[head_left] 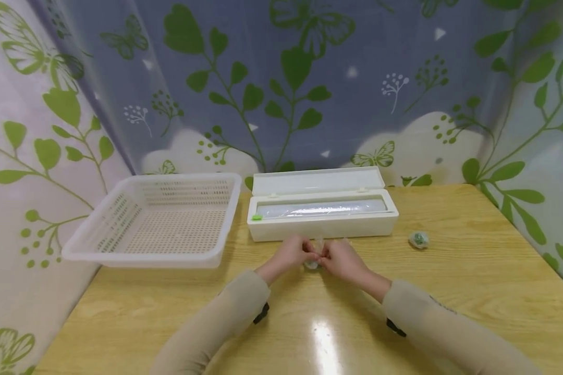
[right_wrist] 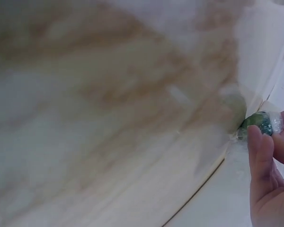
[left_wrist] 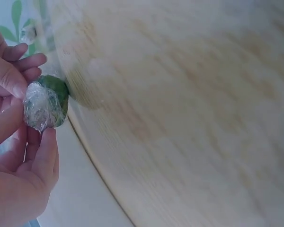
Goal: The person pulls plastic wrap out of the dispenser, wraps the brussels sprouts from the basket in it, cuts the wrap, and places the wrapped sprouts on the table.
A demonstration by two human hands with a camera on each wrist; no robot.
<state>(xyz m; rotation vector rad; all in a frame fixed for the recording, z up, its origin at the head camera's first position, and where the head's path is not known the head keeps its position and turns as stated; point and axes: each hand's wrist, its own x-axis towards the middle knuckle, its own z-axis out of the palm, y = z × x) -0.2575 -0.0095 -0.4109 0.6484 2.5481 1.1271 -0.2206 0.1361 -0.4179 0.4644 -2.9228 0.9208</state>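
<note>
In the head view, both hands meet over the table just in front of a long white box. Between them sits a small round green fruit [left_wrist: 60, 92] wrapped in clear cling film [left_wrist: 39, 106], the film bunched on the side facing the fingers. My left hand [head_left: 291, 253] pinches the gathered film with thumb and fingertips. From the other side, my right hand [head_left: 344, 261] pinches it too, thumb and forefinger close to the left fingertips. The right wrist view shows the fruit's green side just beyond the right fingertips, close to the tabletop.
Directly behind the hands, the white cling film box [head_left: 323, 227] has its lid raised and a roll [head_left: 321, 208] inside. A white perforated basket [head_left: 152, 258] stands at the left. To the right lies another film-wrapped green ball [head_left: 419, 239]. Patterned curtains [head_left: 244, 94] enclose the wooden table [head_left: 474, 291].
</note>
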